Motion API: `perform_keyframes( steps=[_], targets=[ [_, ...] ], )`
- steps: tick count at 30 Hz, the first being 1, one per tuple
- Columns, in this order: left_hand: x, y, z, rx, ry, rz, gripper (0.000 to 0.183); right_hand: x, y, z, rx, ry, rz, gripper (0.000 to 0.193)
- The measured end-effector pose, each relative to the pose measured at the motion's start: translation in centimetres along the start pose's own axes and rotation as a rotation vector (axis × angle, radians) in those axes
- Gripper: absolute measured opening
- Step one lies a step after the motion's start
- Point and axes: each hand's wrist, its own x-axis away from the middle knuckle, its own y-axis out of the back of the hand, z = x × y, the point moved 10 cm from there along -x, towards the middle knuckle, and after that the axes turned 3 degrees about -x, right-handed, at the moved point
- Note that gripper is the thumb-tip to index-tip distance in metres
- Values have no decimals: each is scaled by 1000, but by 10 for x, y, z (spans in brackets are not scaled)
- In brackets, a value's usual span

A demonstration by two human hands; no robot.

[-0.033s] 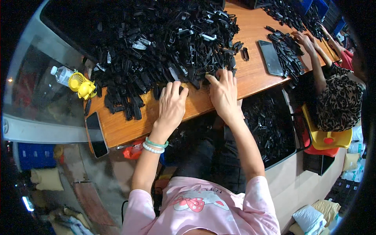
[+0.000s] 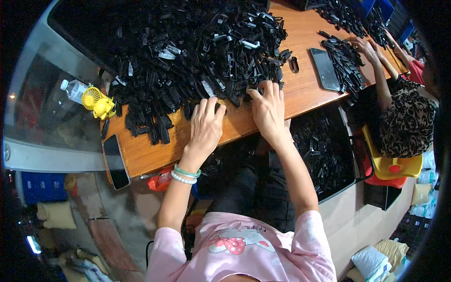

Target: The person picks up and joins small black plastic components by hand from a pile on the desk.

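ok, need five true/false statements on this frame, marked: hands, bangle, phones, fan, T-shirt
1. The left hand and right hand are at the near edge of the pile of black plastic parts. True.
2. The green bangle is on the right wrist. False: left wrist.
3. Two smartphones lie on the wooden table. True.
4. The yellow mini fan is right of the pile. False: left of it.
5. The person's T-shirt is plain black. False: pink, with a print.
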Motion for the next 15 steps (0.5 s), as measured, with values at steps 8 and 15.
perform_keyframes(
  steps=[8, 15],
  targets=[
    [28, 3, 22, 649, 300, -194, 28, 7, 5, 2, -192, 184, -100, 22],
    [42, -8, 5, 1067, 403, 1, 34, 48, -12, 7, -1448, -388, 21, 60]
  ],
)
